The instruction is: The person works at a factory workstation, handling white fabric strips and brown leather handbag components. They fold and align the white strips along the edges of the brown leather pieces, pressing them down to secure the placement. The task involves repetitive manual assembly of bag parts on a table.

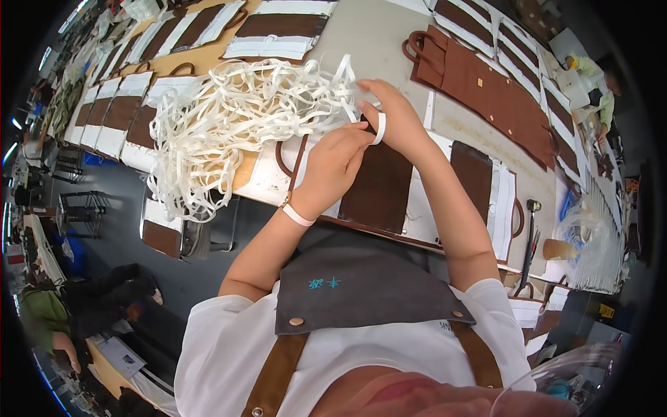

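Observation:
A large tangle of narrow white tape (243, 104) is heaped on the table in front of me, left of centre. My left hand (333, 165) is closed, its fingertips pinched together at a short curved piece of the white tape. Just right of it, my right hand (394, 119) is bent around the same tape, with thumb and index finger toward the heap; its other fingers are partly hidden. Beneath both hands lies a flat brown-and-white bag panel (376, 184) with brown edging and a curved handle (283, 158).
More brown-and-white panels (278, 28) lie along the table's far side and left. A brown handled bag piece (479, 83) rests at right. A hammer (532, 206), a cup of brown drink (560, 249) and clear plastic (590, 233) are near the right edge. Other people work at both sides.

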Demonstrator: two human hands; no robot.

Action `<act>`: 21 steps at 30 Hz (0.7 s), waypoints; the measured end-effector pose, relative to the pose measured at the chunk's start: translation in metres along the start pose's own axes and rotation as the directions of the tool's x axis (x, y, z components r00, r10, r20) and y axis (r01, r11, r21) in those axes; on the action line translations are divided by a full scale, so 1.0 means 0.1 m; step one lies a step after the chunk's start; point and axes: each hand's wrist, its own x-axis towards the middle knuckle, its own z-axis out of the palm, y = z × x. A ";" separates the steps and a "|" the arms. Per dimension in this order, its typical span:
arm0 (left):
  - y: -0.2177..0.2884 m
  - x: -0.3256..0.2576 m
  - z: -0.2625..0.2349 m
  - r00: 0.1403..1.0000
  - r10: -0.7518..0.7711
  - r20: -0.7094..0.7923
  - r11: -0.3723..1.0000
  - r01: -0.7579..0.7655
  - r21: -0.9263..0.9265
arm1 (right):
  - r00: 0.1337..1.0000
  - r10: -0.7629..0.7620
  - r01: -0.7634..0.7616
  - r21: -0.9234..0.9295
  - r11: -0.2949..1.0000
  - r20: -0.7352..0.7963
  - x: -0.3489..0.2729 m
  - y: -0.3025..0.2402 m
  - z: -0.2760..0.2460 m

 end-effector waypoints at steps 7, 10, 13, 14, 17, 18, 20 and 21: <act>-0.16 0.07 0.12 0.991 -0.036 0.129 0.997 0.045 -0.067 | 0.861 0.442 -0.487 0.160 0.858 0.250 0.26 -0.26 -0.35; -0.28 0.15 0.33 0.952 -0.114 0.285 0.993 0.100 0.066 | 0.876 0.386 -0.415 0.045 0.909 0.288 0.23 -0.53 -0.34; -0.51 0.10 0.47 0.926 -0.201 0.320 0.960 0.252 -0.125 | 0.925 0.195 -0.199 -0.022 0.980 0.326 0.02 -0.82 -0.29; -0.58 0.06 0.51 0.922 -0.225 0.315 0.915 0.311 -0.256 | 0.921 0.173 -0.184 -0.001 0.983 0.350 -0.04 -0.90 -0.29; -0.36 0.20 0.34 0.916 -0.053 0.398 0.988 0.107 -0.114 | 0.962 0.217 -0.196 -0.133 0.972 0.168 -0.14 -0.72 -0.25; -0.25 0.20 0.30 0.896 0.003 0.445 0.999 0.014 -0.034 | 0.973 0.214 -0.196 -0.179 0.964 0.089 -0.15 -0.63 -0.26; -0.09 0.17 0.12 0.910 0.132 0.393 0.988 -0.089 -0.126 | 0.964 0.263 -0.251 -0.202 0.947 0.034 -0.10 -0.57 -0.30; 0.04 0.24 -0.06 0.900 0.055 0.432 0.986 0.020 -0.166 | 0.960 0.277 -0.268 -0.185 0.945 0.025 -0.08 -0.57 -0.29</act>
